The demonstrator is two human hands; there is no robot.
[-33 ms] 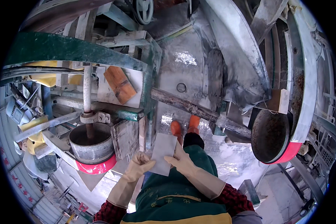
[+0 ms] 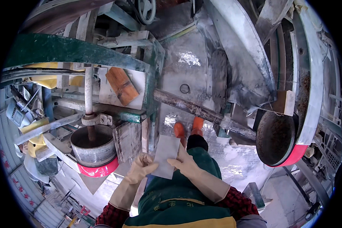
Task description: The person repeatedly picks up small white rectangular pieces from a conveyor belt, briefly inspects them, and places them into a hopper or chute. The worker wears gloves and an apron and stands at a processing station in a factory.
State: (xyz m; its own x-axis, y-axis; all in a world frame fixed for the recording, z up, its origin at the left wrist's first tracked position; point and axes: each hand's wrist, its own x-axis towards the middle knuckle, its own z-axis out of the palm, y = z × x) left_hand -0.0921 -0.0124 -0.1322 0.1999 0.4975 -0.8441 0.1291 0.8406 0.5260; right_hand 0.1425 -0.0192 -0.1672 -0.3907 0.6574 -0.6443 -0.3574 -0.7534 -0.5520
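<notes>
A flat grey rectangular sheet (image 2: 166,155) is held upright-long in front of my apron, between both gloved hands; I cannot tell what it is made of. My left hand (image 2: 142,167), in a cream rubber glove, is closed with its thumb at the sheet's lower left edge. On the opposite edge, my right hand (image 2: 184,161), gloved alike, pinches the sheet with its thumb across the front face and its fingers behind. The fingers behind the sheet are partly hidden.
At left stands a round metal drum (image 2: 93,146) with a pink-red band and a vertical shaft. A second round pan (image 2: 276,136) is at right. A dirty pole (image 2: 201,111) crosses ahead of my orange boots (image 2: 179,130). A wooden board (image 2: 122,86) lies on the green frame.
</notes>
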